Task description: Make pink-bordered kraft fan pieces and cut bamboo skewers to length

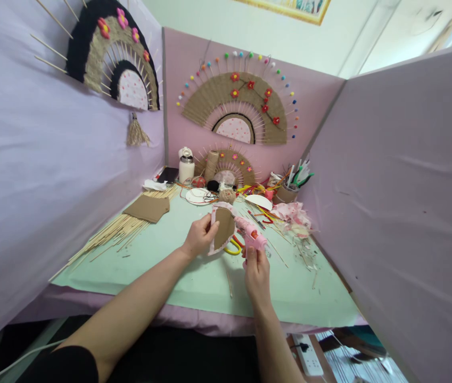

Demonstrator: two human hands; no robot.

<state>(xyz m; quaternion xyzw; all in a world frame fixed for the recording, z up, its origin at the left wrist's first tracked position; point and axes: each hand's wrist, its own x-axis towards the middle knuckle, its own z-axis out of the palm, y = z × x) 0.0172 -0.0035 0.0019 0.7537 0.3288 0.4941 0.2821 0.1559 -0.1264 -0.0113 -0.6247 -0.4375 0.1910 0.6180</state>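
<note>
The card (223,227), edged with pale cloth (212,248), was gripped at its left side between the thumb and fingers of the left hand (200,237) and was held above the table (205,282). The glue gun (251,232) was grasped by its handle in the right hand (257,270), its tip pointed at the card's right edge; whether the two were touching could not be told. Scissors (232,252) were partly hidden behind them. Sticks (109,236) were heaped at the left, partly covered by cardboard (146,208).
</note>
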